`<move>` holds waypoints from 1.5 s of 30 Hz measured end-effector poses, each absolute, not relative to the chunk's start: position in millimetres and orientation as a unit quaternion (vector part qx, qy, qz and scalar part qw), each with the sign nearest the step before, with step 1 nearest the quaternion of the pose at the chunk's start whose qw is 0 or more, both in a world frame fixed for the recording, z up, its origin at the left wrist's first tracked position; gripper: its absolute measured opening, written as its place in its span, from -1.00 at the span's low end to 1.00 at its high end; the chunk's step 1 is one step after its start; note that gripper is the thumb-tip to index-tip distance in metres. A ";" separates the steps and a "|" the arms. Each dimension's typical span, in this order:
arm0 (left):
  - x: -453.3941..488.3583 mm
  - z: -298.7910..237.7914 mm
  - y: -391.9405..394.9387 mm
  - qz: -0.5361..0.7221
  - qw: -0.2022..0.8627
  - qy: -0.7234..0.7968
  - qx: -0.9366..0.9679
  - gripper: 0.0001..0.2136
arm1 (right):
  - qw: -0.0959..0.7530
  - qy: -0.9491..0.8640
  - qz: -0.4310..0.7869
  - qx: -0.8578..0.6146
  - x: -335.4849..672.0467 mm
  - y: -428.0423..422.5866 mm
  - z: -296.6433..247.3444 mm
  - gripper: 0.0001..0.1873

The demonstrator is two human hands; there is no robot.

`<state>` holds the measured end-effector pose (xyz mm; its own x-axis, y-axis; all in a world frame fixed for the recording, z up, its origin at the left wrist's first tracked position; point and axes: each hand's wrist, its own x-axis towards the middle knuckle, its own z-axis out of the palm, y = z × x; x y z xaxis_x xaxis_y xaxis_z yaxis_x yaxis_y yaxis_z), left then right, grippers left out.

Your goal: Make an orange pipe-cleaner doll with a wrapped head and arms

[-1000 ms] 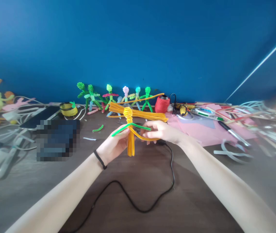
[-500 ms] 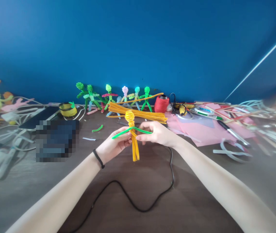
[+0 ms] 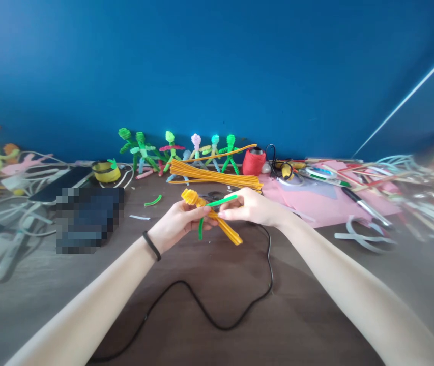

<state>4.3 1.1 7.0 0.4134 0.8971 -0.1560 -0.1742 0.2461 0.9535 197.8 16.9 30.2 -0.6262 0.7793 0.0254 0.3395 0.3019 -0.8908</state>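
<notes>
Both hands hold a small orange pipe-cleaner figure (image 3: pixel 227 232) over the brown table (image 3: pixel 217 295). Its coiled head (image 3: pixel 188 196) points up and left, and its legs slant down to the right. A green pipe cleaner (image 3: pixel 221 201) crosses the body as arms. My left hand (image 3: pixel 176 223) grips the body just below the head. My right hand (image 3: pixel 251 207) pinches the green piece and the body from the right. A bundle of orange pipe cleaners (image 3: pixel 212 176) lies just behind the hands.
Several finished pipe-cleaner figures (image 3: pixel 171 152) stand along the blue wall. A red yarn spool (image 3: pixel 254 162), pink paper (image 3: pixel 316 203), pens and white strips crowd the right side. A black cable (image 3: pixel 217 320) loops under my arms. A blurred dark object (image 3: pixel 87 216) and cables sit left.
The orange figure has turned from upright to slanted, head now up-left and legs down-right. The green arms have swung with it, and both hands have shifted slightly around the body.
</notes>
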 end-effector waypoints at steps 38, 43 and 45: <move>6.6 10.5 -3.5 0.378 0.697 0.397 0.463 -0.97 | 0.266 -0.789 0.413 -0.369 206.0 26.1 32.3 -0.78; 6.2 10.6 -5.7 0.347 0.724 0.364 0.472 -0.97 | 0.312 -0.785 0.391 -0.367 201.1 25.0 27.8 -0.84; 5.6 11.0 -6.4 0.344 0.728 0.356 0.474 -0.98 | 0.325 -0.780 0.384 -0.372 198.6 24.5 25.0 -0.84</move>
